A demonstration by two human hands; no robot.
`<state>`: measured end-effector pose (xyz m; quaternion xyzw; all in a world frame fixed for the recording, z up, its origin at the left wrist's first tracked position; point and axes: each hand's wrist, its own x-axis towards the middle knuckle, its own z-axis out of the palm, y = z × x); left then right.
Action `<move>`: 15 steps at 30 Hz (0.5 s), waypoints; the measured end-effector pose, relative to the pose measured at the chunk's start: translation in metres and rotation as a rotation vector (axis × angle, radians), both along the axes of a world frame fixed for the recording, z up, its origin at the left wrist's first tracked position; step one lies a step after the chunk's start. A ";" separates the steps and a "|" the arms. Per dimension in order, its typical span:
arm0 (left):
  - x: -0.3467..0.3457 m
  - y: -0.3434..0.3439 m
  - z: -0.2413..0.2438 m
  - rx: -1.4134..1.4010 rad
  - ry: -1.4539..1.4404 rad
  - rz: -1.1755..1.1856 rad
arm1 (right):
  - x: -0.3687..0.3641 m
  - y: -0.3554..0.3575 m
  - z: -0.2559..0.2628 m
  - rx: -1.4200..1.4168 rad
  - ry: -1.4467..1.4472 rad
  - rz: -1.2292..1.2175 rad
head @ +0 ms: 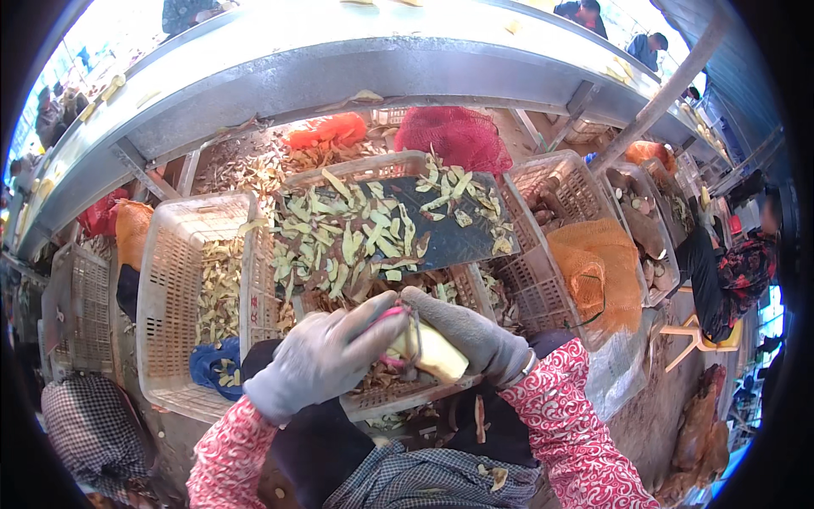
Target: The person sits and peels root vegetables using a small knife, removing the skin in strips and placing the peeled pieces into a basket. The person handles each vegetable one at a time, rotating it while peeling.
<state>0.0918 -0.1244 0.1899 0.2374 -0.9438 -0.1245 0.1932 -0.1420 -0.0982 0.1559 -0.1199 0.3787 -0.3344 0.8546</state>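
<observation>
My left hand (334,356), in a grey work glove, grips a peeler with a pink handle (393,363). The peeler's metal frame lies across a peeled, pale yellow root (442,355). Around that root's far side closes my right hand (474,331), gloved the same way. Both hands meet over a plastic crate (407,399) with peelings in it. Just beyond them, a dark board (445,245) bears a heap of peel strips (356,232). The fingers hide part of the peeler and root.
A crate with peelings (191,210) stands at left. Right of the board, a crate (540,254) holds brown roots, an orange mesh sack (598,273) over its edge. Behind runs a long metal table (381,70). A seated person (744,273) is at right, beside a yellow stool (718,337).
</observation>
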 end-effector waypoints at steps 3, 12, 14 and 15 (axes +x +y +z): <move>-0.009 -0.005 -0.013 0.305 0.332 0.114 | 0.000 0.000 0.050 -0.229 -0.131 -0.002; -0.109 0.024 -0.015 0.689 0.760 0.390 | -0.020 -0.017 0.007 -0.698 -0.047 -0.434; -0.120 0.065 -0.050 0.287 0.620 0.378 | -0.035 -0.021 0.011 -0.529 0.002 -0.544; -0.113 0.091 -0.058 0.258 0.520 0.327 | -0.043 -0.028 0.013 -0.519 -0.170 -0.619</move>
